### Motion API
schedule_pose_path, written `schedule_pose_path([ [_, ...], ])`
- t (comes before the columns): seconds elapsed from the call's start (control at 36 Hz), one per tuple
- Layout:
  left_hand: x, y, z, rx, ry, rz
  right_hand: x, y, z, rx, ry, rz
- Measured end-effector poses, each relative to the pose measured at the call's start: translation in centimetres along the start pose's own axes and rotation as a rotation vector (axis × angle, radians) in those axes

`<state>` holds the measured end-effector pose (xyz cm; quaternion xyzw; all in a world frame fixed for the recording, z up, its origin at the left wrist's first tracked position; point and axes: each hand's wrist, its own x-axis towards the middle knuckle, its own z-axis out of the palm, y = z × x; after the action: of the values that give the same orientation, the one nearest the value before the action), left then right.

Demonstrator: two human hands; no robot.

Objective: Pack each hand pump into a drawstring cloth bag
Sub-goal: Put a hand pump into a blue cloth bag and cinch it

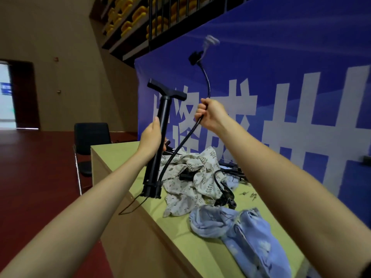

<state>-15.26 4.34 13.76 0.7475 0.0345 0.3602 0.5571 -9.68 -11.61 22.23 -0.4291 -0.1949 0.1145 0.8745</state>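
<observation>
At frame centre, the hand pump (158,141) is gripped by its barrel in the left hand (151,135), clear of the table (120,157). Its hose (186,135) is clenched in the right hand (210,115), probably to keep it untangled before bagging in the leaf-print bag (192,177).

Two bare forearms come into the frame, one from the lower left and one from the lower right. No sleeve, watch or glove is on them. The left hand (151,135) and the right hand (210,115) have no rings that I can see.
</observation>
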Motion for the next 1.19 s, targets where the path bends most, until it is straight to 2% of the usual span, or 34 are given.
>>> schedule_pose_path([
  [0.11,-0.7,-1.2,0.6,0.019,-0.052,-0.011,-0.7,-0.3,-1.9,-0.083,-0.031,-0.029],
  [0.31,-3.8,-2.5,4.2,0.1,-0.252,0.048,-1.9,-0.7,-5.4,-0.057,-0.042,-0.081],
  [0.44,-5.6,-3.3,6.8,0.014,-0.364,0.048,-3.1,-2.2,-9.1,-0.086,0.057,-0.147],
  [0.53,-6.4,-3.5,8.1,-0.098,-0.404,0.029,-4.4,-3.5,-11.5,-0.237,0.092,-0.207],
  [0.61,-6.8,-3.6,9.2,-0.286,-0.467,-0.087,-5.9,-4.6,-13.1,-0.494,0.179,-0.266],
  [0.69,-7.1,-3.6,10.3,-0.217,-0.516,-0.095,-7.2,-5.4,-14.2,-0.598,0.219,-0.297],
  [0.83,-7.7,-3.0,11.6,-0.032,-0.532,-0.03,-9.0,-6.1,-14.5,-0.617,0.186,-0.306],
  [0.92,-8.3,-2.4,12.1,0.096,-0.599,0.028,-9.5,-6.3,-14.3,-0.593,0.166,-0.302],
  [1.08,-9.8,-2.2,12.6,-0.112,-0.785,-0.13,-9.7,-5.7,-14.5,-0.431,0.183,-0.228],
  [1.19,-10.4,-2.2,12.7,-0.067,-0.739,-0.109,-9.8,-5.4,-15.4,-0.398,0.209,-0.218],
])
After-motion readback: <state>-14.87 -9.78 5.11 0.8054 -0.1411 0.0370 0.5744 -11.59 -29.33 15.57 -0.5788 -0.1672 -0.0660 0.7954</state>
